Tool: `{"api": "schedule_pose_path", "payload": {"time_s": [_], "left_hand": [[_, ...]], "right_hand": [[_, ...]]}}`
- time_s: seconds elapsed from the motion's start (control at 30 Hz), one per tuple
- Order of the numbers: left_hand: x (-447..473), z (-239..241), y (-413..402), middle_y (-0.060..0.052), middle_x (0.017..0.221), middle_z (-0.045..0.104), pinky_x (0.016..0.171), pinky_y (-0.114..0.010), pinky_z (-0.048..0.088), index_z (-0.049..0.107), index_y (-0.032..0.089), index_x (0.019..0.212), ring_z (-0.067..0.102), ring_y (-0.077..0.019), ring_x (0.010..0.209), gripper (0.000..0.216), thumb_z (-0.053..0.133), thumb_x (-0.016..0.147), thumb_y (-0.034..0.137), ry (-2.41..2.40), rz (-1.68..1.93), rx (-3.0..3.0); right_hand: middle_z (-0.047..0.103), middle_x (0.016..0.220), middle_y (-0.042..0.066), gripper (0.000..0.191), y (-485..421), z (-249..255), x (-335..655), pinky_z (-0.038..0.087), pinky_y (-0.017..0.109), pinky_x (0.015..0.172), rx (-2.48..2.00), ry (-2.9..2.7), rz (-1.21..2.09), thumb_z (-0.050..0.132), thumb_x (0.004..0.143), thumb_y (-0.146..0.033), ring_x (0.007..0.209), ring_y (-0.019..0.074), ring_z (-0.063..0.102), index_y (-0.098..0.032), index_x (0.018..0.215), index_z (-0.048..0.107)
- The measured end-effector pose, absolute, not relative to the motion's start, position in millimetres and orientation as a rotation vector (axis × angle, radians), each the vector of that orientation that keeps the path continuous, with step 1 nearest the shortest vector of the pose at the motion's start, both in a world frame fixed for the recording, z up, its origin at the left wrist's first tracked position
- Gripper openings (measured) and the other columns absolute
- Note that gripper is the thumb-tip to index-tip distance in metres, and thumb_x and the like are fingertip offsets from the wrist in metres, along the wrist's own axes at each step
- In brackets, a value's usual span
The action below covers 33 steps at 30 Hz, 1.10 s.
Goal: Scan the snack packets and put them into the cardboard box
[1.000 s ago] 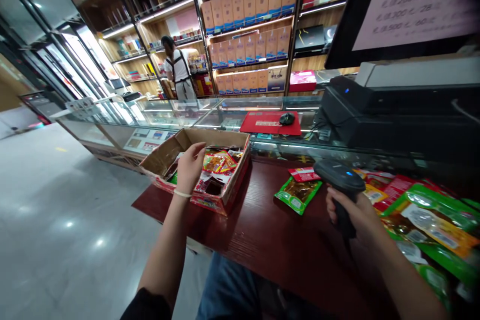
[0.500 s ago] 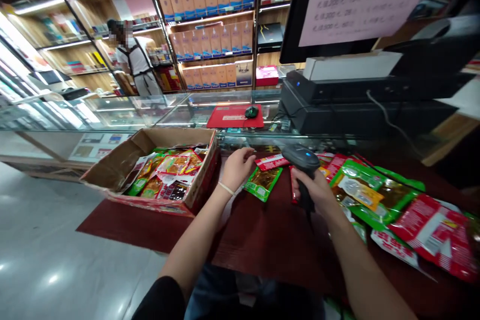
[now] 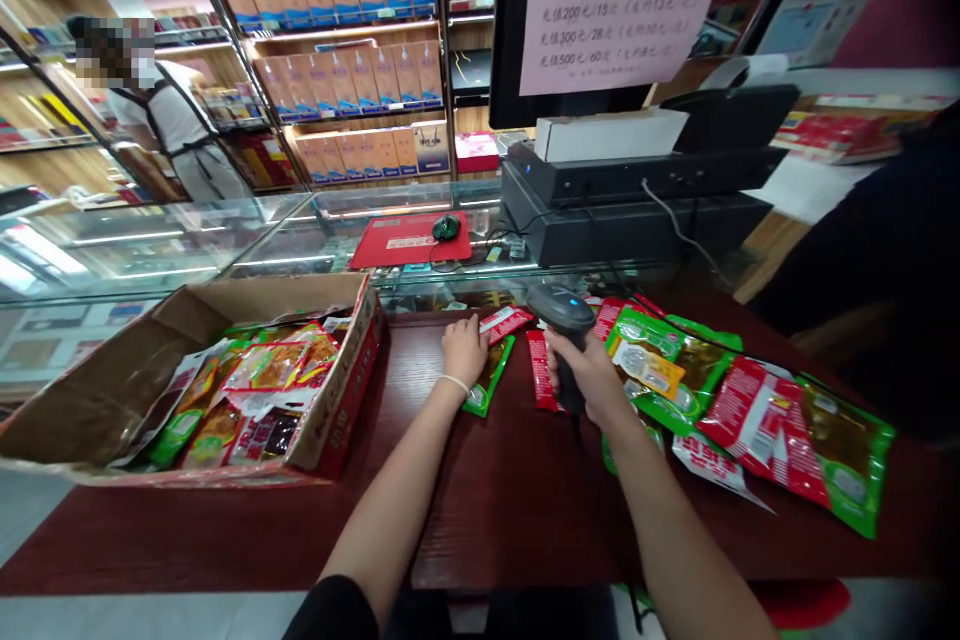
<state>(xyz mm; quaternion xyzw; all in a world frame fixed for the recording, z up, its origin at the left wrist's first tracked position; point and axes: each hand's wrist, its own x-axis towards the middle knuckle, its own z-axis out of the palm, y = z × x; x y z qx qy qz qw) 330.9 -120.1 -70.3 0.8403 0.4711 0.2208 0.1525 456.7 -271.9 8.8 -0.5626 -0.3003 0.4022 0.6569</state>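
My right hand (image 3: 589, 370) is wrapped round the handle of a black barcode scanner (image 3: 561, 306), which has a blue light on top. My left hand (image 3: 465, 352) has its fingers curled over the left end of a red snack packet (image 3: 508, 322), and its fingertips are partly hidden. A green-edged snack packet (image 3: 490, 378) lies beneath that hand. Behind the scanner is another red packet (image 3: 538, 370). To the right, several red and green snack packets (image 3: 757, 420) lie in a loose pile. On the left, an open cardboard box (image 3: 352, 375) holds many similar packets.
A glass display counter (image 3: 300, 240) runs behind the dark red tabletop (image 3: 480, 520). It bears a red mouse pad (image 3: 367, 240), a mouse (image 3: 445, 228) and a monitor with a pink paper sign (image 3: 622, 10). A person (image 3: 176, 135) stands by the shelves at the back left.
My left hand has come down onto the packets and its fingers have curled in. The scanner stays in my right hand. The view has swung to the right.
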Motion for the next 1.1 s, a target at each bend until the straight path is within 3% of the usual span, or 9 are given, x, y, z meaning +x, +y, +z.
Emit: {"api": "schedule_pose_path", "payload": {"time_s": [0.17, 0.27, 0.4, 0.5, 0.7, 0.9, 1.1], "left_hand": [[322.1, -63.7, -109.9, -0.018, 0.115, 0.062, 0.093, -0.042, 0.040, 0.057, 0.016, 0.130, 0.055, -0.0334, 0.109, 0.059, 0.063, 0.078, 0.045, 1.352, 0.440, 2.313], [316.1, -58.6, -108.4, -0.012, 0.102, 0.065, 0.087, -0.036, 0.043, 0.067, 0.018, 0.107, 0.059, -0.0279, 0.099, 0.045, 0.073, 0.068, 0.038, 1.214, 0.451, 2.243], [304.9, -48.5, -119.0, -0.006, 0.092, 0.066, 0.080, -0.030, 0.044, 0.066, 0.018, 0.090, 0.059, -0.0214, 0.089, 0.024, 0.073, 0.067, 0.023, 1.086, 0.735, 2.135], [289.1, -38.1, -127.5, -0.003, 0.087, 0.067, 0.077, -0.029, 0.045, 0.064, 0.019, 0.091, 0.061, -0.0181, 0.082, 0.023, 0.071, 0.069, 0.023, 1.008, 0.933, 1.890], [254.2, -38.3, -131.3, -0.003, 0.092, 0.067, 0.069, -0.028, 0.051, 0.052, 0.020, 0.117, 0.064, -0.0145, 0.074, 0.061, 0.079, 0.063, 0.030, 0.720, 1.103, 1.084], [247.9, -55.3, -134.2, -0.004, 0.085, 0.068, 0.063, -0.024, 0.050, 0.061, 0.014, 0.099, 0.062, -0.0115, 0.066, 0.046, 0.080, 0.062, 0.031, 0.855, 1.129, 1.023], [249.3, -59.2, -134.3, -0.004, 0.088, 0.068, 0.068, -0.024, 0.050, 0.062, 0.014, 0.099, 0.062, -0.0120, 0.071, 0.040, 0.075, 0.067, 0.032, 0.932, 1.218, 1.168]], "right_hand": [[0.054, 0.053, -0.008, 0.032, -271.1, 5.7, 454.9, 0.039, 0.022, 0.034, -1.250, -0.701, 0.899, 0.071, 0.076, -0.047, 0.036, 0.0100, 0.046, -0.024, 0.090, 0.053], [0.054, 0.054, -0.008, 0.033, -270.3, 4.1, 454.5, 0.040, 0.022, 0.035, -1.254, -0.712, 0.889, 0.072, 0.076, -0.047, 0.036, 0.0099, 0.046, -0.023, 0.089, 0.053], [0.052, 0.052, -0.008, 0.033, -269.9, 5.7, 451.4, 0.039, 0.022, 0.033, -1.244, -0.731, 0.891, 0.072, 0.075, -0.047, 0.036, 0.0099, 0.046, -0.023, 0.084, 0.052], [0.051, 0.051, -0.008, 0.034, -270.5, 8.3, 446.3, 0.038, 0.021, 0.033, -1.231, -0.730, 0.877, 0.073, 0.074, -0.047, 0.035, 0.0093, 0.045, -0.022, 0.081, 0.051], [0.051, 0.051, -0.007, 0.037, -269.2, 4.7, 438.4, 0.039, 0.021, 0.032, -1.235, -0.773, 0.891, 0.074, 0.073, -0.049, 0.035, 0.0091, 0.045, -0.022, 0.080, 0.050], [0.051, 0.052, -0.007, 0.039, -269.6, 1.4, 435.5, 0.040, 0.022, 0.034, -1.245, -0.857, 0.925, 0.072, 0.073, -0.052, 0.036, 0.0097, 0.046, -0.022, 0.083, 0.049], [0.054, 0.053, -0.011, 0.047, -276.0, 5.4, 429.2, 0.038, 0.020, 0.035, -1.374, -0.990, 1.017, 0.072, 0.074, -0.047, 0.036, 0.0103, 0.047, -0.024, 0.106, 0.046]]}}
